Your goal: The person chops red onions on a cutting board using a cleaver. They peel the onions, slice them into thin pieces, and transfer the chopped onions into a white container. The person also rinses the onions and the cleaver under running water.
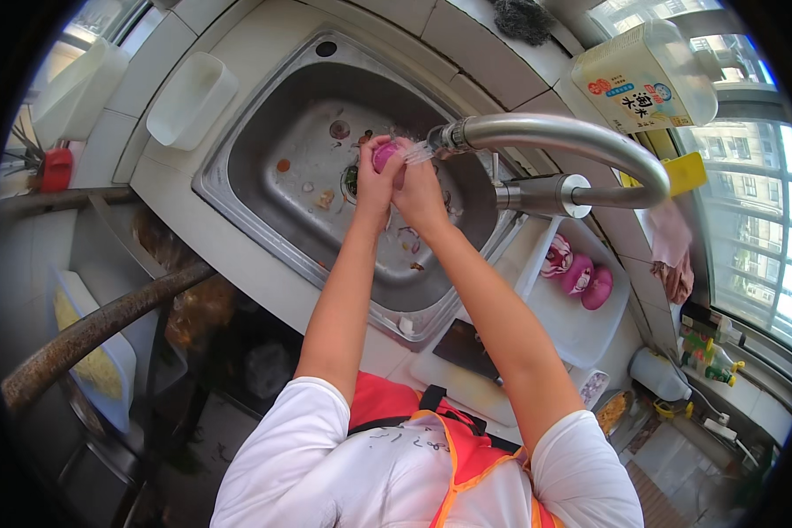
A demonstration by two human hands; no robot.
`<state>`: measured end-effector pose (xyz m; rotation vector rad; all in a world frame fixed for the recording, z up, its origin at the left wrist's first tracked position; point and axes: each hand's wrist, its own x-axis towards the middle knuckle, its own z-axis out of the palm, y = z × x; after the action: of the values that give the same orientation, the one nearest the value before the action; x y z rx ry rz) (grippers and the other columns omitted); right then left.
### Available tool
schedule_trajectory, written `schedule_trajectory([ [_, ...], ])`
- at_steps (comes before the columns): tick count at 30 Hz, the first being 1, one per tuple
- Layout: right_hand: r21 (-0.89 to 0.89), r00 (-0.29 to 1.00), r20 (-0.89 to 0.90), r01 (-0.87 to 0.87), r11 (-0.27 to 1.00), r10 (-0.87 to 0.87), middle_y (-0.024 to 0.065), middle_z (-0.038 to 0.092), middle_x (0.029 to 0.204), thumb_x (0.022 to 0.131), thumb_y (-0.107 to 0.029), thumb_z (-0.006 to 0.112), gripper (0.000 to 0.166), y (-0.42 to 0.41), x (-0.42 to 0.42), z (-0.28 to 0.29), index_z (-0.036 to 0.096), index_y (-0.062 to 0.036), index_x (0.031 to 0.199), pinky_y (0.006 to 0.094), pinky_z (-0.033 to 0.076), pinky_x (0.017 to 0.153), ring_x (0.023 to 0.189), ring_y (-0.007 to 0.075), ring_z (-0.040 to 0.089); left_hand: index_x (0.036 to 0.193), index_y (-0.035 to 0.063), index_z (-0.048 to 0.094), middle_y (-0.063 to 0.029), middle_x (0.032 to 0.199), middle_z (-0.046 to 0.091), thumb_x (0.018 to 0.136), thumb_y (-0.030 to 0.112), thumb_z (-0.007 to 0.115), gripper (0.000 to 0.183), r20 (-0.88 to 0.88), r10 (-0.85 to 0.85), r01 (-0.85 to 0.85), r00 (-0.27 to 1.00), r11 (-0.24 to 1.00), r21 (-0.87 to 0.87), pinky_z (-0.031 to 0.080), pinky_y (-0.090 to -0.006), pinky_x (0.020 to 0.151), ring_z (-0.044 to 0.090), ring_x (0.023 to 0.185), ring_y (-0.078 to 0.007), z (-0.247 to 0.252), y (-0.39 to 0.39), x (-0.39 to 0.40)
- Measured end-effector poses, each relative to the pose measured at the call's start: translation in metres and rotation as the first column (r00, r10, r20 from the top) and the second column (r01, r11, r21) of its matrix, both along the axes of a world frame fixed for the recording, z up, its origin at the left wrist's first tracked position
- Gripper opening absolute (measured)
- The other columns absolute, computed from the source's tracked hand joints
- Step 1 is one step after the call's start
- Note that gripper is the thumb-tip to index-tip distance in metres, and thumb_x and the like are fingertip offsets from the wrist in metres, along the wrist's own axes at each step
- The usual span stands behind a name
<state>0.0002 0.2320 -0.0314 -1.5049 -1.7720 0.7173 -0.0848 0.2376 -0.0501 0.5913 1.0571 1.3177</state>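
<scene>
Between my left hand [373,181] and my right hand [419,188] is a peeled purple onion [386,156], partly covered by the fingers. Both hands are cupped around it, low over a stainless steel sink [270,211]. Water runs from the curved metal faucet [567,129] onto the hands and the onion. Bits of onion skin and food scraps [325,198] lie scattered on the sink floor. The drain [350,183] is partly hidden by the left hand and holds something dark green.
Right of the sink, several purple onions [577,277] lie in a white plastic tray [571,336]. A cleaver [463,350] rests on a cutting board [465,389] near my right elbow. An empty white container [193,99] stands left of the sink. A rusty pipe [105,336] juts out at lower left.
</scene>
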Motion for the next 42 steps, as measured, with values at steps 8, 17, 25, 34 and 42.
schedule_trajectory([
  [8, -0.021, 0.974, -0.186, -0.133, 0.991, 0.127, 0.0170, 0.058, 0.107, 0.069, -0.016, 0.069, 0.044, 0.012, 0.019, 0.015, 0.055, -0.0021, 0.109, 0.0376, 0.045, 0.084, 0.097, 0.0306, 0.057, 0.100, 0.0061, 0.055, -0.0094, 0.095, 0.061, 0.090, 0.027, 0.054, 0.023, 0.690, 0.090, 0.171, 0.718, 0.938, -0.301, 0.049, -0.0362, 0.082, 0.060, 0.088, -0.0231, -0.049, 0.040, -0.007],
  [17, 0.435, 0.985, 0.077, -0.174, 0.883, 0.157, 0.0083, 0.062, 0.094, 0.076, -0.017, 0.066, 0.019, 0.020, -0.004, 0.036, 0.062, -0.0055, 0.090, 0.0341, 0.048, 0.077, 0.083, 0.0255, 0.061, 0.091, 0.0067, 0.050, -0.0084, 0.092, 0.056, 0.091, 0.044, 0.040, 0.039, 0.894, -0.286, 0.447, 0.346, 0.888, 0.111, 0.045, -0.0385, 0.081, 0.056, 0.085, -0.0237, -0.020, 0.052, -0.018],
  [25, -0.371, 0.809, -0.483, 0.157, 0.915, -0.335, 0.0142, 0.059, 0.097, 0.089, -0.028, 0.050, 0.030, 0.060, 0.013, 0.005, 0.058, -0.0002, 0.095, 0.0366, 0.042, 0.087, 0.093, 0.0285, 0.056, 0.106, 0.0064, 0.053, -0.0119, 0.098, 0.059, 0.089, 0.049, 0.034, 0.049, -0.542, 0.237, -0.072, 0.806, 0.949, 0.308, 0.046, -0.0373, 0.080, 0.057, 0.087, -0.0249, 0.003, 0.029, 0.049],
  [34, -0.153, 0.898, -0.439, -0.036, 0.988, -0.035, 0.0099, 0.060, 0.100, 0.081, -0.022, 0.063, 0.033, 0.031, 0.013, 0.043, 0.058, -0.0030, 0.107, 0.0316, 0.046, 0.081, 0.091, 0.0167, 0.057, 0.111, 0.0118, 0.053, -0.0081, 0.095, 0.060, 0.089, 0.062, 0.025, 0.061, 0.708, -0.641, 0.645, 0.296, 0.681, 0.346, 0.052, -0.0296, 0.051, 0.063, 0.079, -0.0199, 0.002, 0.037, -0.029],
  [42, -0.414, 0.679, -0.721, -0.265, 0.871, -0.137, 0.0024, 0.060, 0.089, 0.089, -0.021, 0.057, 0.030, 0.032, 0.006, 0.059, 0.055, -0.0060, 0.115, 0.0254, 0.048, 0.056, 0.071, 0.0091, 0.056, 0.107, 0.0079, 0.047, -0.0084, 0.083, 0.059, 0.093, 0.046, 0.042, 0.041, 0.130, 0.010, 0.003, 0.991, 0.995, -0.098, 0.047, -0.0247, 0.038, 0.061, 0.063, -0.0147, 0.046, 0.005, -0.009],
])
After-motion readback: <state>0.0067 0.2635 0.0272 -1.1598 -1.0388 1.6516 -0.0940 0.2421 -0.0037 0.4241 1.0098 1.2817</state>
